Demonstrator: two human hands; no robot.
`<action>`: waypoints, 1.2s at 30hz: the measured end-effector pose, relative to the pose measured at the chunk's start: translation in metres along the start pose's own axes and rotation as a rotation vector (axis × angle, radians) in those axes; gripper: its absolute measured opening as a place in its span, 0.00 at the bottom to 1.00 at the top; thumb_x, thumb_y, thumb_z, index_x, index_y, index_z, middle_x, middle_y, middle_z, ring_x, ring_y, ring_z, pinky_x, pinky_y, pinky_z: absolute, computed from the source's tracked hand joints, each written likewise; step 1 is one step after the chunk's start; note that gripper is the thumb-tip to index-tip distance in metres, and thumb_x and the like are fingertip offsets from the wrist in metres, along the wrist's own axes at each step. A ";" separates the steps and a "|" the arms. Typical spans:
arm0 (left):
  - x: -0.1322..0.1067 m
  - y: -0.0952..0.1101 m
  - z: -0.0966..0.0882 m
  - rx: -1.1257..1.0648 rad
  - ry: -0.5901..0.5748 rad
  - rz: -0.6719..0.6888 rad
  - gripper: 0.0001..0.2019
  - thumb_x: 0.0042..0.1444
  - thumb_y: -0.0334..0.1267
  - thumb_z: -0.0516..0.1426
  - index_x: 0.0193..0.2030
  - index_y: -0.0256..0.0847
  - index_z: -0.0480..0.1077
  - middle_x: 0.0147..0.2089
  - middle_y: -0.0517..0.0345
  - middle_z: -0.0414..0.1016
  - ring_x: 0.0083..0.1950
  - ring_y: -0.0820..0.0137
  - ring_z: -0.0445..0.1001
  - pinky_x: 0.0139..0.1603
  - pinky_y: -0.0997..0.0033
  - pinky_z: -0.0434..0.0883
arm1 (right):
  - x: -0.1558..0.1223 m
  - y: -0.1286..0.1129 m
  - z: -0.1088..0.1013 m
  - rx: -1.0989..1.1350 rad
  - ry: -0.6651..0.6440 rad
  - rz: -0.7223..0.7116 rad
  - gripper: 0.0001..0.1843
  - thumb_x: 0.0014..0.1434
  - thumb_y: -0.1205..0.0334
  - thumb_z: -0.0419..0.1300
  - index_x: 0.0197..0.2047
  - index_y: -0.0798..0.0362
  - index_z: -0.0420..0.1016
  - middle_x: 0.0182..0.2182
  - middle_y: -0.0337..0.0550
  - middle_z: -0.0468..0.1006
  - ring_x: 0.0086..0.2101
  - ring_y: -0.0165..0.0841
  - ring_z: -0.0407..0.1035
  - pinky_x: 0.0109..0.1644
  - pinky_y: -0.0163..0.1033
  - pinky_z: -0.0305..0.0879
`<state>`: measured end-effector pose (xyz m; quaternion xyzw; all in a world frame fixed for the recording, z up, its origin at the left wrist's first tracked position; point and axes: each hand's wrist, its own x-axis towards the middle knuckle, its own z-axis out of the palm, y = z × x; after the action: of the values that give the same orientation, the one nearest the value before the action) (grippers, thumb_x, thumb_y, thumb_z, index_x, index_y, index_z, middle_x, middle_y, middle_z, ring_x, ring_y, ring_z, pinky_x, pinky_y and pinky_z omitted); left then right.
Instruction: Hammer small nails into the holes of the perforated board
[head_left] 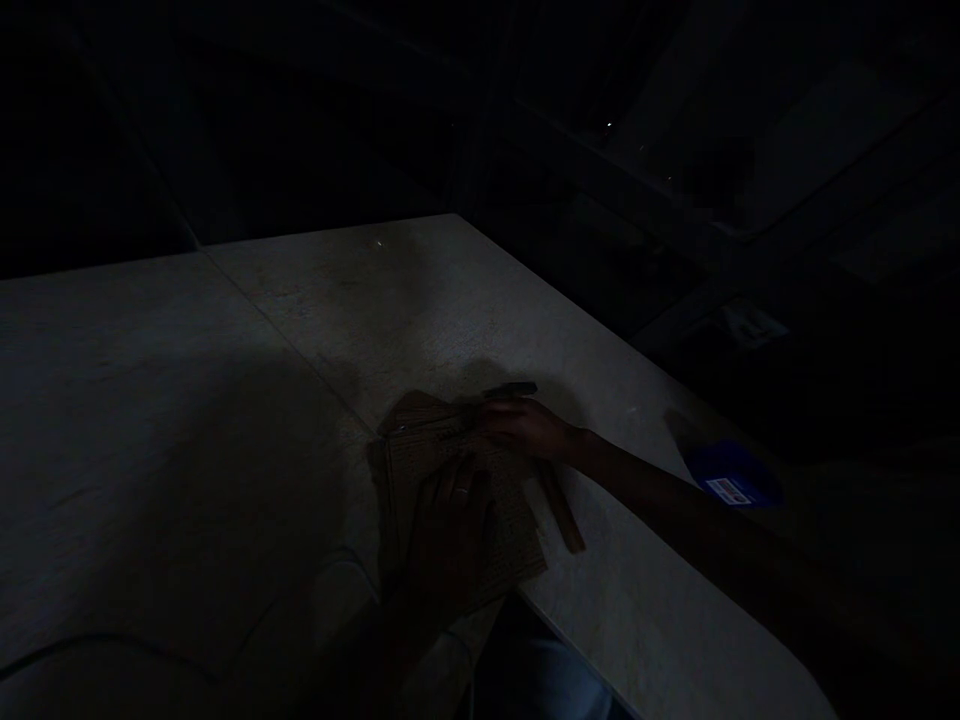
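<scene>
The scene is very dark. A stack of brown printed cardboard sheets point(420, 455) lies near the front edge of a pale table point(300, 330). My left hand point(450, 525) rests flat on top of the stack, fingers spread, a ring on one finger. My right hand point(525, 428) reaches in from the right to the stack's far edge, fingers closed around a dark pen or marker point(511, 390) whose end pokes out above the hand. A narrow brown strip point(562, 515) lies just right of the stack.
A blue object with a white label point(731, 478) sits at the table's right edge. Beyond the table's far corner point(454, 218) everything is dark, with only faint shapes of furniture. The table's front edge runs diagonally below the stack.
</scene>
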<state>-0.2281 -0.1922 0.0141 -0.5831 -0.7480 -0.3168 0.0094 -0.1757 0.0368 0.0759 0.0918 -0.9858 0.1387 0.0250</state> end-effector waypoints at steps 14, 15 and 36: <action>0.002 0.002 -0.004 -0.010 0.005 -0.007 0.15 0.67 0.36 0.52 0.56 0.39 0.74 0.65 0.44 0.72 0.67 0.52 0.66 0.63 0.47 0.63 | 0.007 -0.007 0.014 0.158 0.227 0.270 0.08 0.67 0.67 0.61 0.46 0.54 0.83 0.42 0.50 0.84 0.43 0.38 0.78 0.50 0.44 0.73; 0.001 0.002 -0.004 -0.010 0.003 -0.007 0.15 0.67 0.36 0.52 0.56 0.39 0.74 0.65 0.44 0.72 0.67 0.52 0.66 0.63 0.47 0.64 | 0.006 -0.006 0.012 0.160 0.215 0.249 0.09 0.68 0.67 0.61 0.47 0.53 0.83 0.42 0.49 0.84 0.43 0.38 0.78 0.49 0.43 0.73; 0.001 0.002 -0.004 -0.014 -0.020 -0.021 0.16 0.67 0.36 0.52 0.58 0.39 0.73 0.66 0.43 0.71 0.66 0.51 0.67 0.62 0.46 0.64 | 0.016 0.031 0.015 0.347 0.457 0.647 0.11 0.58 0.72 0.63 0.39 0.51 0.84 0.40 0.45 0.85 0.42 0.37 0.80 0.52 0.44 0.74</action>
<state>-0.2283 -0.1931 0.0187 -0.5784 -0.7518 -0.3164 -0.0053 -0.1975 0.0590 0.0544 -0.2522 -0.8950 0.3198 0.1821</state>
